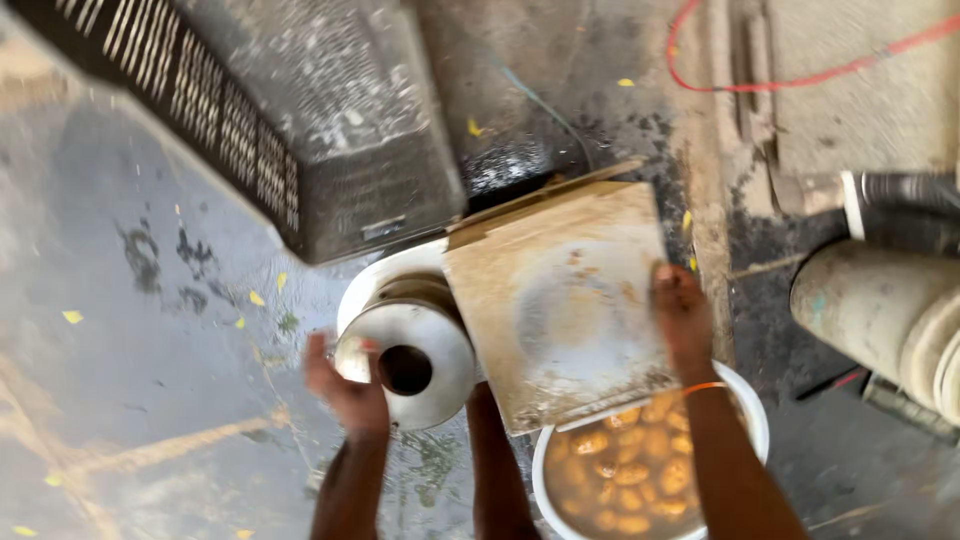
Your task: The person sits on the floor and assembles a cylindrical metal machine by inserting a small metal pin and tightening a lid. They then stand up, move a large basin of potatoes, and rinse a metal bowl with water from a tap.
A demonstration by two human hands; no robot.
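Wooden board (560, 300), at centre frame, is gripped on its three-o'clock edge by the closed right hand (682, 320), while the left hand (345, 385) at nine o'clock curls around the metal vessel (415, 360), steadying both.

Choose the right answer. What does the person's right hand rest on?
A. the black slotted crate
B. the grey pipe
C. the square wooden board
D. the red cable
C: the right hand lies on the edge of the wooden board, just above the white bucket of potatoes.
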